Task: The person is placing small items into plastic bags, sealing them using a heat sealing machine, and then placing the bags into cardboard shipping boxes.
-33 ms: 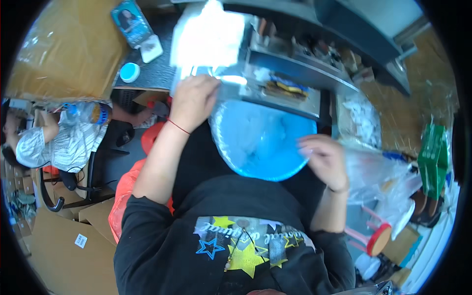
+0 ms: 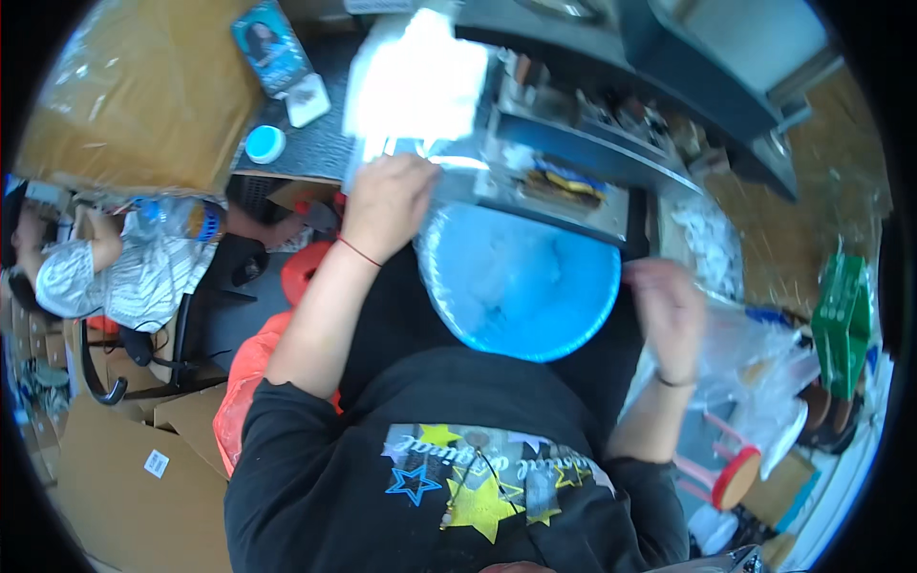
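Observation:
A blue basin [image 2: 564,325], apparently lined with clear plastic, rests on my lap with pale, translucent contents inside. Beyond its left rim, my left hand [image 2: 390,202] is at the near edge of a metal machine plate [image 2: 468,162], under a glaring white light. Its fingers are curled together, and whatever they pinch is too small or hidden to name. My right hand [image 2: 669,310] hovers just outside the basin's right rim. Motion smears its fingers, so their grip does not show.
Dark machine parts [image 2: 592,138] stand beyond the basin. A white-blue jar [image 2: 266,144] sits on the table at the left, near a large taped carton [image 2: 143,95]. Another person [image 2: 153,272] sits at far left. Right are plastic bags [image 2: 735,353] and a red-rimmed stool [image 2: 735,477].
My right hand has moved from over the basin's right rim to outside it, rightward. My left hand stays at the plate's edge, its fingers more curled. The whole view has shifted slightly.

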The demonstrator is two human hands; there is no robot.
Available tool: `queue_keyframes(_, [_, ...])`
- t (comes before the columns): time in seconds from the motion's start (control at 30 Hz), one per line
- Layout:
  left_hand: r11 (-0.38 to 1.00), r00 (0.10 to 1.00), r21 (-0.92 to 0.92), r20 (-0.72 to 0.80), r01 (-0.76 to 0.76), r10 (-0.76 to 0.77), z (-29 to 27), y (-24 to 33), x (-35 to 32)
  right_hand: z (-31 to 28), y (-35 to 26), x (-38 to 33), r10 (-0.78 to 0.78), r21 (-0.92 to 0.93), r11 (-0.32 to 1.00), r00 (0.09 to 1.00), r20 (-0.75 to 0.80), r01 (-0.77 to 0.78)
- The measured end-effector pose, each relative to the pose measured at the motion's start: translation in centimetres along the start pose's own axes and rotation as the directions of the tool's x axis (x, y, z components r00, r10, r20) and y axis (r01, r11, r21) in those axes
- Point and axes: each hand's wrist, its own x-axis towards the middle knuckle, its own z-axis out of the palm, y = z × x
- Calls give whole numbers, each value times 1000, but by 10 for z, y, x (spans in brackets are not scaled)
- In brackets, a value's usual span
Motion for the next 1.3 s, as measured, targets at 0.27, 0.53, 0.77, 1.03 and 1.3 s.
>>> queue_keyframes(0.27, [999, 992, -11, -122, 33, -35, -8, 22, -13, -38, 62, 53, -95, -770, 629, 972, -214, -108])
queue_keyframes(0.53, [366, 898, -824, 359, 434, -256, -8, 88, -38, -29, 54, 50, -108, -802, 578, 960, -259, -151])
queue_keyframes(0.77, [64, 754, -751, 654, 657, -69, 13, 116, -40, -32, 64, 54, -205, -828, 549, 941, -268, -116])
queue_keyframes(1.03, [265, 775, -737, 629, 621, -67, 11, 128, -41, -32, 63, 37, -222, -532, 841, 835, -504, -98])
queue_keyframes(1.3, [337, 708, -655, 704, 676, -52, 7, 137, -35, 15, -38, 24, -189, 237, 950, 979, -77, 202])
